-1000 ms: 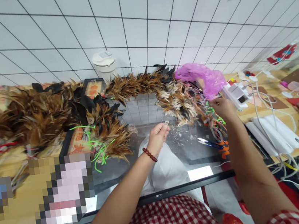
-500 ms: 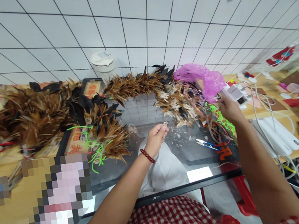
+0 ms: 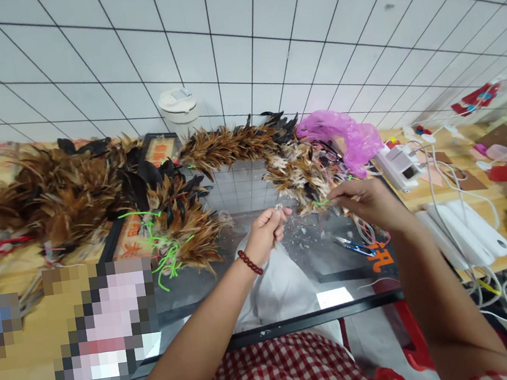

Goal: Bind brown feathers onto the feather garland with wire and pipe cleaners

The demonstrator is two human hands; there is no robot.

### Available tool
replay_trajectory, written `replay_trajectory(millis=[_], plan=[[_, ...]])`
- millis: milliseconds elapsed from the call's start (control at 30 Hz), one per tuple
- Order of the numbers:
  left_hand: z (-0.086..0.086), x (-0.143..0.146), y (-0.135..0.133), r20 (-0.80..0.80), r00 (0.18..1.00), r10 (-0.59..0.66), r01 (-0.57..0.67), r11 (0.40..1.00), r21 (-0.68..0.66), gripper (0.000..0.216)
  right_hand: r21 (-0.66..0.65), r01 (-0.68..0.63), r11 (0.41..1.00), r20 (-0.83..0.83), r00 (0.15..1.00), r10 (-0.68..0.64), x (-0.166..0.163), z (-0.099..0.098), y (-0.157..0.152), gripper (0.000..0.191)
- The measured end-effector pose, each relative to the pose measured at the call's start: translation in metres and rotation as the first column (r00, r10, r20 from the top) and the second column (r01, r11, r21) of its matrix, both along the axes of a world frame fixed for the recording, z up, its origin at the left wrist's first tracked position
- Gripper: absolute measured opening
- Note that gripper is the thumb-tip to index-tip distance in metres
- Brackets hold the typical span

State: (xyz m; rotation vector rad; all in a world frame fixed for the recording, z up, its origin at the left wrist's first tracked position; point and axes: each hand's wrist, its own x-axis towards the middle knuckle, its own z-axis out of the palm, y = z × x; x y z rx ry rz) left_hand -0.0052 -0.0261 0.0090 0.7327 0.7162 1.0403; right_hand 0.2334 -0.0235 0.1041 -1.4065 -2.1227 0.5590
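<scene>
Pinching a small feather tuft [image 3: 278, 210] above the glass tabletop [image 3: 301, 271], the left hand [image 3: 266, 233] has its fingers closed on it, the right hand [image 3: 367, 201] nips a green cord [image 3: 319, 203] just beside; firm pinches and aligned stems appear advisable.

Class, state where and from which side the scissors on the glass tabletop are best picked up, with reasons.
Probably by the blue handle end of the scissors, from above and the right: they lie flat on the glass tabletop, blades pointing left, handles nearest the right hand.
</scene>
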Motion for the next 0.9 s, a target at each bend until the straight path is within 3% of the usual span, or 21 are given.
replay_trajectory(millis=[100, 200, 300, 367, 467, 567, 700, 800, 900], plan=[[0.001, 0.001, -0.002, 0.010, 0.999, -0.044, 0.044, 0.999, 0.011, 0.038, 0.048, -0.199, 0.979, 0.048, 0.979, 0.196, -0.046, -0.008, -0.002, 0.021], [-0.001, 0.002, -0.003, -0.018, 0.996, -0.091, 0.091, 0.996, -0.012, 0.040, 0.083, -0.234, 0.969, 0.072, 0.971, 0.229, -0.067, -0.020, 0.004, 0.023], [-0.004, 0.002, -0.002, -0.050, 0.994, -0.093, 0.091, 0.995, -0.044, 0.043, 0.102, -0.216, 0.971, 0.129, 0.971, 0.202, -0.066, -0.028, 0.009, 0.022], [-0.004, 0.002, -0.001, -0.070, 0.995, -0.071, 0.068, 0.996, -0.053, 0.045, 0.080, -0.221, 0.972, 0.257, 0.947, 0.194, -0.061, -0.028, 0.010, 0.022], [-0.002, 0.001, 0.001, -0.141, 0.989, -0.047, 0.041, 0.998, -0.046, 0.046, 0.010, -0.257, 0.966, 0.502, 0.837, 0.217, -0.056, -0.021, 0.006, 0.024], [0.001, 0.001, -0.001, -0.255, 0.965, -0.056, 0.052, 0.998, -0.022, 0.045, 0.057, -0.302, 0.952, 0.595, 0.776, 0.211, -0.061, -0.011, 0.002, 0.026], [0.005, 0.000, -0.004, -0.326, 0.921, -0.214, 0.227, 0.974, 0.001, 0.043, 0.121, -0.446, 0.887, 0.478, 0.809, 0.342, -0.073, -0.006, 0.009, 0.026], [0.009, -0.003, -0.005, -0.295, 0.884, -0.363, 0.376, 0.927, -0.013, 0.042, 0.057, -0.542, 0.839, 0.210, 0.828, 0.520, -0.075, -0.015, 0.022, 0.026], [0.011, -0.005, -0.005, -0.236, 0.877, -0.418, 0.427, 0.904, -0.014, 0.043, -0.024, -0.519, 0.855, -0.074, 0.853, 0.516, -0.072, -0.033, 0.030, 0.025]])
